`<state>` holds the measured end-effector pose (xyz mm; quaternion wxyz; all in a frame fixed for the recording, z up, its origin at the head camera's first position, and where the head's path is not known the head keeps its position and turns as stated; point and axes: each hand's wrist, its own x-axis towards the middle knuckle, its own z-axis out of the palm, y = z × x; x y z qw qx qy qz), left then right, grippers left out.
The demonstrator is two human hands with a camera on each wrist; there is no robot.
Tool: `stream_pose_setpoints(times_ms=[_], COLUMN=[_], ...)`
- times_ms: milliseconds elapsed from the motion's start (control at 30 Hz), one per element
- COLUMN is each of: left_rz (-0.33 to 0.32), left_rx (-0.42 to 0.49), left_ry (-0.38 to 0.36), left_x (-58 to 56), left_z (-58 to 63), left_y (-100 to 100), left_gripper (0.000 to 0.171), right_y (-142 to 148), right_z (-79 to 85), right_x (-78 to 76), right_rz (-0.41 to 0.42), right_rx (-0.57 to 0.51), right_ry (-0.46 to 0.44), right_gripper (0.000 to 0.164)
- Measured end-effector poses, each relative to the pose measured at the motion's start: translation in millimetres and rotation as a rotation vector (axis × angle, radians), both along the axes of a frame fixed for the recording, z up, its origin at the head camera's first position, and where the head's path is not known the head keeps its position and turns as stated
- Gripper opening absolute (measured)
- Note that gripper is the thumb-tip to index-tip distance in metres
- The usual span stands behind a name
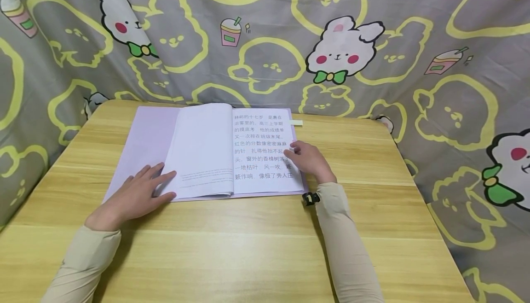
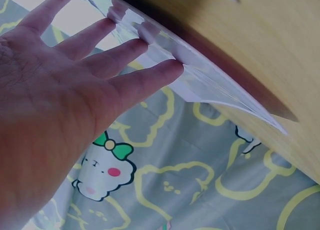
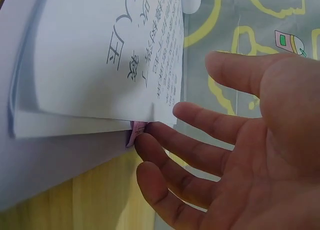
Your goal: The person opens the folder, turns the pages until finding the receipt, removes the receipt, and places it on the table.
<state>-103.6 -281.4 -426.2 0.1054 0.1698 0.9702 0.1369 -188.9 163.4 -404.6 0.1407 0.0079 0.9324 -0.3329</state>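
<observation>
An open booklet with a light purple cover [image 1: 142,132] lies on the table. Its left page [image 1: 204,142] is mostly blank, with a few faint lines near the bottom, and its right page [image 1: 256,185] carries large printed Chinese text. Spread over the lower left of the booklet is the left hand [image 1: 136,195], its fingers straight against the sheet. The right hand [image 1: 309,159] is at the right page's outer edge, fingers loosely bent and thumb apart from them. In the right wrist view, its fingertips meet the page edges beside a small pink tab [image 3: 137,132].
The wooden table [image 1: 248,247] extends in front of the booklet. A pale tab [image 1: 296,122] sticks out at the upper right. Behind and beside the table hangs a grey curtain [image 1: 265,22] with cartoon rabbits. A small black device [image 1: 310,198] sits at the right wrist.
</observation>
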Motion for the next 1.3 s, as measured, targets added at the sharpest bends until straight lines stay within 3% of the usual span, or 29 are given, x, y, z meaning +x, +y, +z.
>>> stream_pose_setpoints(times_ms=[467, 767, 1300], left_rz=[0.01, 0.012, 0.02], left_rx=[0.001, -0.004, 0.005], left_ry=[0.0, 0.002, -0.009], left_x=[0.6, 0.6, 0.5], left_z=[0.7, 0.6, 1.0], left_y=[1, 1, 2], left_gripper=[0.07, 0.07, 0.069], right_y=[-4, -6, -18], right_z=[11.6, 12.0, 6.6], right_x=[2.5, -1.5, -1.1], right_rz=[-0.038, -0.05, -0.012], right_rx=[-0.061, -0.079, -0.152], right_ry=[0.1, 0.175, 0.149], right_gripper=[0.053, 0.037, 0.032])
